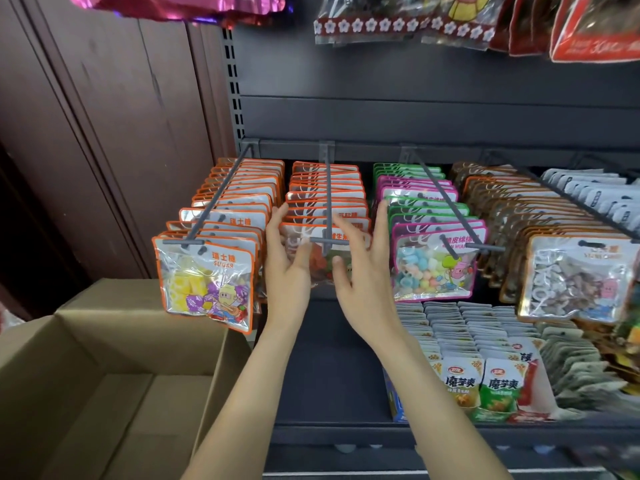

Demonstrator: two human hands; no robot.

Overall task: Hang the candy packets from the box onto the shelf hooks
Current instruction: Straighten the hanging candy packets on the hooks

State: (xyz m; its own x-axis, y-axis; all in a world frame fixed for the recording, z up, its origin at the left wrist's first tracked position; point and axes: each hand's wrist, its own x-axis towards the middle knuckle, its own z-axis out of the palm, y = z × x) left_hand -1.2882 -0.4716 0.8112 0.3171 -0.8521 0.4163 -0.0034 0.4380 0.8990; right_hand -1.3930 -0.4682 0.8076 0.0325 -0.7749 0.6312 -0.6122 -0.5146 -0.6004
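**Both hands at the middle row of candy packets**

The left hand [287,268] was raised with its fingers straight, lying along the left edge of the orange-trimmed packets [327,216] on the middle hook [328,199], its thumb reaching across the front packet. The right hand [363,268] was spread flat against the right edge of the same row, fingers extended, thumb pointing in toward the front packet. Neither hand curled round anything; the row sat between the two palms, and whether the palms actually pressed the packets could not be told.

The front packet of that row hung at the cross-tip of the hook, partly hidden behind the thumbs. Just to its left, a full row of yellow-candy packets [207,282] hung on the left hook [216,202], the front one tilted. To the right, green and pink-trimmed packets [436,265] filled another hook [446,202], and beyond them hung brown-trimmed packets [575,278].

Below the hooks, the shelf [329,372] carried rows of small snack pouches [481,386] on its right part. The open cardboard box [114,382] stood at the lower left, beside the shelf, its visible bottom showing no packets. Red and floral-edged bags [415,26] hung above.
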